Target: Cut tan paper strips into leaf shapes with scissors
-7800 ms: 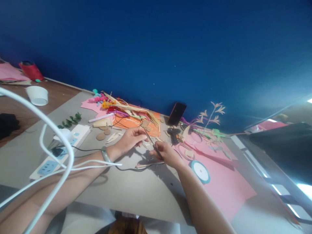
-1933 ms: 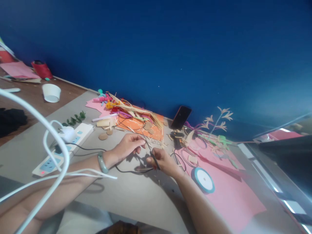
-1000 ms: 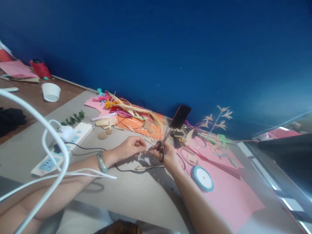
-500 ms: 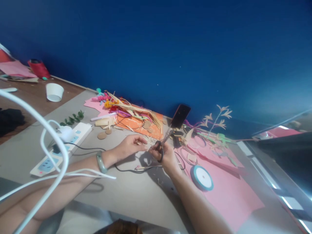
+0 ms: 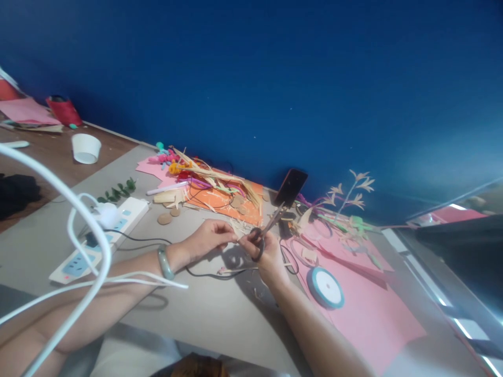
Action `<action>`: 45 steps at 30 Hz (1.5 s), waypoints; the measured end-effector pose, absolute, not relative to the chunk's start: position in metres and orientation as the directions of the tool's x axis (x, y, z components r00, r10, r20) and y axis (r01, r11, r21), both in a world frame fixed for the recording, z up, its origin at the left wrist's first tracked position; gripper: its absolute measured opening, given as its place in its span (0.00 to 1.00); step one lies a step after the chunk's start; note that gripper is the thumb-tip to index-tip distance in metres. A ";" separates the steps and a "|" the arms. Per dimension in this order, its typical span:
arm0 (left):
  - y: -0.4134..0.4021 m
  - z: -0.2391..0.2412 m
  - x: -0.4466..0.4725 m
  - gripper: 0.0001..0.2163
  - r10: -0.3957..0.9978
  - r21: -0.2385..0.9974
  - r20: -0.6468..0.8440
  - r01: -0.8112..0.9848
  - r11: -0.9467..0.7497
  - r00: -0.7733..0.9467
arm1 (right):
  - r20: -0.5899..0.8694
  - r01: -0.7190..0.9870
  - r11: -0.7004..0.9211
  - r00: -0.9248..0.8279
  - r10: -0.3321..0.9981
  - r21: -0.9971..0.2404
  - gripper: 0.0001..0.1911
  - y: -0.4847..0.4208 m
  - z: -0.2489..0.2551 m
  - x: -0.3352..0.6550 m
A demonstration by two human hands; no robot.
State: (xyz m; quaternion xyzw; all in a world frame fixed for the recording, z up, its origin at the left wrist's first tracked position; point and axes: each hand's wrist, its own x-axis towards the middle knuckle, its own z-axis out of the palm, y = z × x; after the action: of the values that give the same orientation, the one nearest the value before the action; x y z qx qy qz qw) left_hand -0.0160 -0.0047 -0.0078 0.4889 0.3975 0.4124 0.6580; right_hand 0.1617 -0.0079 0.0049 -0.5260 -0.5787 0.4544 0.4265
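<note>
My right hand is closed around the dark handles of a pair of scissors, whose blades point up and to the right toward the black phone. My left hand, with a green bangle on its wrist, pinches something small and pale right next to the right hand's fingertips; I cannot make out what it is. Both hands hover just above the grey table, over a thin black cable and a pale strip lying on the surface.
A pile of straw strips, orange paper and coloured pipe cleaners lies behind the hands. A white power strip with plugs sits to the left, a teal ribbon spool on pink paper to the right. A white cup stands far left.
My right hand has turned the scissors so the blades point up and right instead of toward the left hand, and the two hands have drawn closer together.
</note>
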 end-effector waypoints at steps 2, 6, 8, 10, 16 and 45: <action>-0.005 -0.005 -0.017 0.12 0.939 0.971 -0.100 -0.173 0.163 0.328 | 0.001 0.267 0.035 -0.124 0.992 -0.963 0.23 -0.008 0.010 0.164; -0.004 0.001 -0.017 0.10 0.963 0.949 -0.064 -0.284 0.140 0.260 | -0.048 0.464 0.109 -0.312 0.949 -0.879 0.21 -0.009 0.021 0.172; -0.003 0.004 -0.017 0.08 0.973 0.935 -0.074 -0.324 0.145 0.220 | -0.093 0.570 0.146 -0.368 0.925 -0.809 0.20 -0.011 0.023 0.174; -0.002 0.005 -0.017 0.07 0.978 0.927 -0.086 -0.345 0.148 0.188 | -0.132 0.648 0.171 -0.391 0.911 -0.742 0.21 -0.013 0.024 0.173; -0.002 0.007 -0.016 0.05 0.982 0.920 -0.090 -0.365 0.146 0.165 | -0.262 0.600 0.070 -0.448 0.855 -0.797 0.23 -0.018 0.028 0.164; -0.004 0.011 -0.017 0.10 0.976 0.920 -0.106 -0.352 0.169 0.191 | -0.299 0.425 -0.068 -0.504 0.810 -0.903 0.24 -0.015 0.020 0.169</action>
State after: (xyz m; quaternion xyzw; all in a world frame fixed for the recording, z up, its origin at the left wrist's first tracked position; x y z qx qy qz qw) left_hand -0.0175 -0.0037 0.0108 0.4019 0.3878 0.5039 0.6589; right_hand 0.1692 -0.0150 0.0203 -0.4674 -0.6606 0.5618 0.1716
